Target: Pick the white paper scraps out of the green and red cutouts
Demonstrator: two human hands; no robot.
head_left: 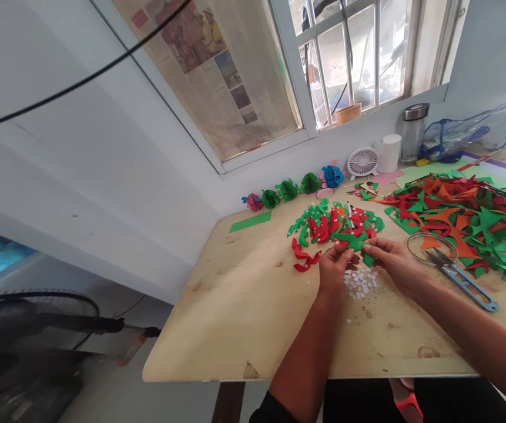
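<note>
Between both hands, just above the table, is a green paper cut-out (353,242). My left hand (336,267) pinches its near left side between thumb and fingers. On the other side, the fingertips of my right hand (391,261) close on its right end. Small white squares (361,285) lie scattered on the wood under my hands. Just beyond is a heap of curved red and green cut-outs (332,223), many bearing white squares. A few red curved pieces (304,257) rest left of my left hand.
Thread snips (464,279) and a tape roll (432,248) lie right of my right hand, beside a big pile of paper scraps (468,211). Along the wall stand green paper balls (288,189), a small fan (362,162) and a glass bottle (414,134). A green strip (250,221) lies far left.
</note>
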